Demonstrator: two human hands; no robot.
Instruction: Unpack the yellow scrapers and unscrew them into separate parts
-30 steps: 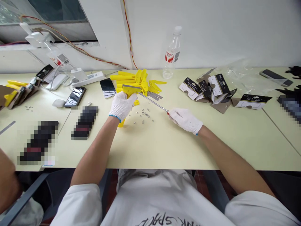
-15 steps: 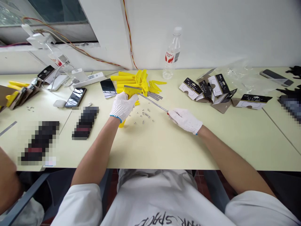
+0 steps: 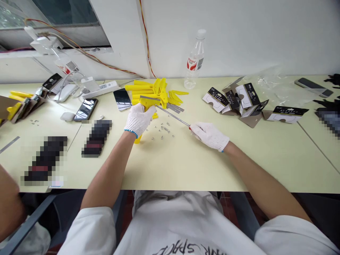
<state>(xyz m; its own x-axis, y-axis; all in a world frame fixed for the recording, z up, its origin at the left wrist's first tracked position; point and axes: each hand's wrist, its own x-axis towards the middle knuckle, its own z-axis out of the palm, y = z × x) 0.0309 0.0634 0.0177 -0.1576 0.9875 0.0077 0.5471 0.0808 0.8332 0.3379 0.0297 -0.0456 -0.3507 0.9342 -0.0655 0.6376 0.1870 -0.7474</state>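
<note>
My left hand (image 3: 138,118), in a white glove with a blue cuff edge, is closed around a yellow plastic scraper (image 3: 147,102). A grey metal blade lies along the scraper's head, and its handle end shows below my wrist. In my gloved right hand (image 3: 209,135) is a screwdriver (image 3: 174,117) with a long metal shaft and a bit of red at the handle. The tip of the shaft reaches the right side of the scraper's head. Small silver screws or nuts (image 3: 164,128) lie scattered on the table between my hands.
Behind my left hand lie more yellow scraper parts (image 3: 143,88) and flat metal blades (image 3: 175,107). A clear bottle (image 3: 192,67) stands near the wall. Black-and-white cardboard packaging (image 3: 247,99) is heaped at right. Phones (image 3: 85,109) and a power strip (image 3: 105,88) lie at left, where a person's arm (image 3: 9,202) shows.
The camera view has shifted very slightly. Both hands, the scraper and the screwdriver hold nearly the same position.
</note>
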